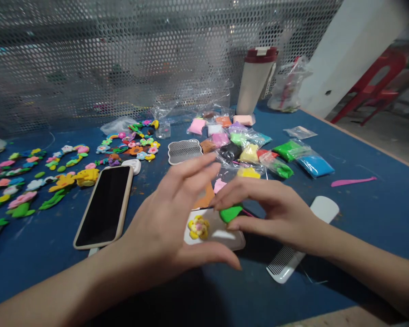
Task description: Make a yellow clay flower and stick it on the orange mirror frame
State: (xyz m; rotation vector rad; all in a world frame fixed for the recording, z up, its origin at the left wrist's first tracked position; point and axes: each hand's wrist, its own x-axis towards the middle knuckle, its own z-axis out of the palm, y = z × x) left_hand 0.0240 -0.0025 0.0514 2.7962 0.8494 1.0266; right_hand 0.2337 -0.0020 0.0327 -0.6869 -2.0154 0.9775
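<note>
Between the thumb and fingers of my right hand (259, 206) is a piece of green clay (230, 212). It sits just above the right part of a small white plate (221, 243). A yellow clay flower (198, 227) with a pinkish middle lies on the plate's left part. My left hand (177, 218) is spread beside the plate, fingers and thumb apart, with nothing in it; it hides the plate's left edge. Partly behind my right hand, a thin pink stick (248, 213) shows. A white comb (286, 263) lies under my right wrist.
Bagged coloured clay (230, 152) and a small mirror (184, 151) lie beyond my hands. A phone (104, 206) and several clay flower pieces (66, 181) are on the left. A tumbler (255, 84) stands at the back; a pink modelling tool (353, 182) lies right.
</note>
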